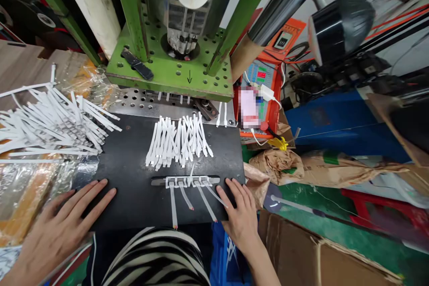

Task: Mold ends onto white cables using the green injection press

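My left hand (pixel 72 212) lies open with its fingers spread over the left edge of the black work surface (pixel 130 196). At the right edge rests my right hand (pixel 241 214), fingers apart, its thumb beside the end of a metal bar fixture (pixel 157 182) and close to a white cable. Several short flat white cables sit in this bar, most with their free ends pointing towards me. Behind it lies a row of short white cables with small connectors (pixel 179 140). Neither hand appears to grip anything.
A green press (pixel 167 76) with a hand sign stands behind the surface. To the left is a heap of white cables (pixel 60 120) on plastic-wrapped packages. An orange tester (pixel 278 85) and a black lamp (pixel 342 27) are at right, above a cardboard box (pixel 301 250).
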Tool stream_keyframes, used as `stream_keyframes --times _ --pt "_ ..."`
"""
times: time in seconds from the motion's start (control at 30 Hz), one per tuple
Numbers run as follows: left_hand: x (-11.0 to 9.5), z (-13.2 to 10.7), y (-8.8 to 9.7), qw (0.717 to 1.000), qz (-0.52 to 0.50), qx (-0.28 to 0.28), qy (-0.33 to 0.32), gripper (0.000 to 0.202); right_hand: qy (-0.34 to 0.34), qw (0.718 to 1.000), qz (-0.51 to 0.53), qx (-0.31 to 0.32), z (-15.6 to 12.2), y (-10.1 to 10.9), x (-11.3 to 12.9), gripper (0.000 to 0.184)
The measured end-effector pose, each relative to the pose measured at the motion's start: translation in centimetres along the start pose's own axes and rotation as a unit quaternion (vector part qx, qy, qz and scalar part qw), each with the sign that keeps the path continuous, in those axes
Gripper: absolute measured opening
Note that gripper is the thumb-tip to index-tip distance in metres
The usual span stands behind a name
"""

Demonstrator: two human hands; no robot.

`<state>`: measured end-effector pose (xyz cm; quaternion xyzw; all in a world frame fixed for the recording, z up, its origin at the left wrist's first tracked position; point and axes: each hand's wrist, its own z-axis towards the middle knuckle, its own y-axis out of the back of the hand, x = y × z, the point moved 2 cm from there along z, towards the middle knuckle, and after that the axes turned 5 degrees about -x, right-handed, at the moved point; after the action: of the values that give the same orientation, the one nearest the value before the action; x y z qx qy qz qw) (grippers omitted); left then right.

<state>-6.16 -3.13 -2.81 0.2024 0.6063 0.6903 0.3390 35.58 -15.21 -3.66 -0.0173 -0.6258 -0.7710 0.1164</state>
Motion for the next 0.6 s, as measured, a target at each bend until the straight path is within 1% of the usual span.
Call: stream_keyframes --times 0.07,0.1,0.17,0.2,0.27,0.33,0.4,0.47,0.53,0.6 --pt "-0.3 0.9 0.1 1.0 -0.009 -0.009 -0.014 0.067 -0.001 0.998 0.066 0.01 0.7 1.0 0.1 0.071" --pt "-0.8 1.7 0.2 0.999 -0.033 -0.019 -0.026 0.066 -0.002 0.994 0.11 0.007 1.2 1.4 0.3 0.071" --pt "-2.2 3.9 0.3 0.995 -0.085 -0.042 -0.042 0.061 -0.001 0.983 0.184 -0.023 2.8 1.9 0.7 0.066" --pt "-3.1 5.2 0.1 0.993 -0.097 -0.054 -0.05 0.056 -0.002 0.978 0.203 -0.042 3.8 1.8 1.0 0.063" --pt "-4.8 7.7 -0.4 0.99 -0.085 -0.081 -0.072 0.045 0.003 0.974 0.216 -0.068 5.7 1.3 1.5 0.051" --pt "-6.1 9.5 -1.1 0.99 -0.067 -0.09 -0.088 0.033 0.017 0.972 0.225 -0.07 7.3 0.7 2.0 0.039" --pt "-6.6 10.2 -1.7 0.991 -0.072 -0.076 -0.086 0.029 0.033 0.967 0.249 -0.047 8.4 0.6 2.1 0.036" --pt "-6.5 9.8 -2.0 0.991 -0.094 -0.043 -0.086 0.031 0.053 0.958 0.28 -0.011 9.0 1.2 2.0 0.036" --pt "-6.1 9.1 -1.8 0.989 -0.116 -0.018 -0.086 0.035 0.081 0.947 0.309 0.042 9.6 2.1 2.0 0.034" --pt "-5.6 8.6 -1.3 0.988 -0.131 0.002 -0.086 0.042 0.104 0.931 0.332 0.113 10.6 2.4 2.3 0.034"
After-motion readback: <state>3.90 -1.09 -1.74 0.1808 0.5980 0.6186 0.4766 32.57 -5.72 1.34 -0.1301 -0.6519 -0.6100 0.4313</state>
